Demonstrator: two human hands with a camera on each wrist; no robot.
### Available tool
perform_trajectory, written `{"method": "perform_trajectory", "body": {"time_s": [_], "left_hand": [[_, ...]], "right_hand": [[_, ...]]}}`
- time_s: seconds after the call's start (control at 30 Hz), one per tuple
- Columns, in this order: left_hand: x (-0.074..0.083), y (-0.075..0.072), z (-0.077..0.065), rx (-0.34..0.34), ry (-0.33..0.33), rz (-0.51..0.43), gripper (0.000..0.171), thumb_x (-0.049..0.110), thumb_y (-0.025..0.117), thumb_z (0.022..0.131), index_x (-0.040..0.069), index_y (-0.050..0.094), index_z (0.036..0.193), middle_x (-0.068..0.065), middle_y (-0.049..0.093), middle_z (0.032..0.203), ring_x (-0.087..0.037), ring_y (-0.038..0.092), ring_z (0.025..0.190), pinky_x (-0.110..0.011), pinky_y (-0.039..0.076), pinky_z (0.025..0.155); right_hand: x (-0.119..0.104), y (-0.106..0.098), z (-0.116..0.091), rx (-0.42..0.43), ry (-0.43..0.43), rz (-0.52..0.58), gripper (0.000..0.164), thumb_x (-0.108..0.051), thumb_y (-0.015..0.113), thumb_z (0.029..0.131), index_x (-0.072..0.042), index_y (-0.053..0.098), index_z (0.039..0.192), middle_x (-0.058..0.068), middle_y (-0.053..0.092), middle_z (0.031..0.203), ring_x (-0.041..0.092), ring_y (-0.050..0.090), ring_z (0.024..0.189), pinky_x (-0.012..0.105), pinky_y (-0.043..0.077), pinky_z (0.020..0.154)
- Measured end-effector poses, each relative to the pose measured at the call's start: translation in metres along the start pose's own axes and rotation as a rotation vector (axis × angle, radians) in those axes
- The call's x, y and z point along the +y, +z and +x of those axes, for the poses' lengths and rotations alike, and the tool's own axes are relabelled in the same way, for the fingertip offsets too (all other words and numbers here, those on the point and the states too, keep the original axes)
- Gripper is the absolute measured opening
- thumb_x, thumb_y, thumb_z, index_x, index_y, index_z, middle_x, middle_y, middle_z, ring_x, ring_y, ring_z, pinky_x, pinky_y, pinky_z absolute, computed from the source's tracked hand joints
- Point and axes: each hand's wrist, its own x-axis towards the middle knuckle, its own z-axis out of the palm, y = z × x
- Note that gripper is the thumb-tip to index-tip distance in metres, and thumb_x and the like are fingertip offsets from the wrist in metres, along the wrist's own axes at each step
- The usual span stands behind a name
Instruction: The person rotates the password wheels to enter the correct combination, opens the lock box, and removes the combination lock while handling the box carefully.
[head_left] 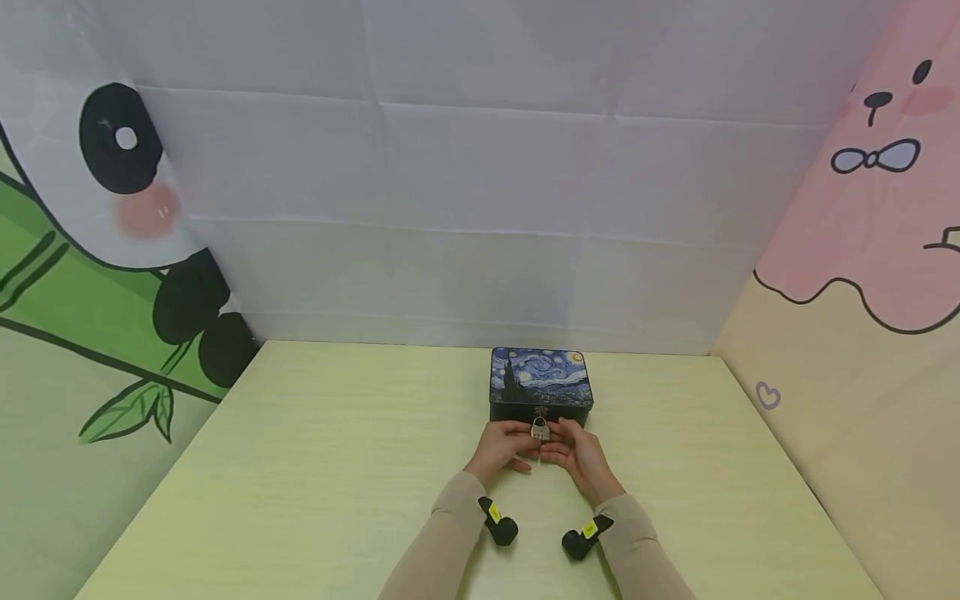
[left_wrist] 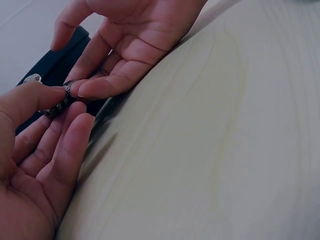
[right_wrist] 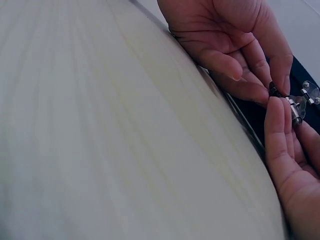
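Note:
A small silver combination padlock [head_left: 540, 431] with dark number dials hangs at the front clasp of a rectangular tin box [head_left: 542, 379]. The lid carries a blue painted night-sky picture; its sides are dark. My left hand [head_left: 504, 450] grips the padlock from the left, thumb on its face and fingers behind and below. From the other side my right hand [head_left: 583, 461] holds the padlock, its fingertips at the dials. In the left wrist view the dials [left_wrist: 65, 96] show between both hands' fingertips. A metal clasp [right_wrist: 309, 92] shows beside the padlock in the right wrist view.
The box stands on a pale yellow table [head_left: 337, 433], near its back edge. Behind rises a creased white backdrop [head_left: 480, 183], with cartoon-printed panels at left and right. Black wrist cameras [head_left: 504, 531] are strapped at both sleeves.

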Motion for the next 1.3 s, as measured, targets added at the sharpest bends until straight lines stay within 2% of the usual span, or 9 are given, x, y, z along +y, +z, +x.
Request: {"method": "perform_trajectory", "body": {"time_s": [1.3], "left_hand": [[0.0036, 0.0042, -0.0026, 0.042, -0.014, 0.027, 0.026, 0.008, 0.071, 0.091, -0.008, 0.070, 0.112, -0.011, 0.072, 0.084, -0.013, 0.068, 0.065, -0.028, 0.059, 0.052]], "right_hand": [[-0.0022, -0.0001, -0.0011, -0.007, 0.022, 0.012, 0.055, -0.023, 0.047, 0.102, 0.022, 0.043, 0.134, 0.012, 0.067, 0.094, 0.016, 0.066, 0.072, 0.030, 0.060, 0.071]]}}
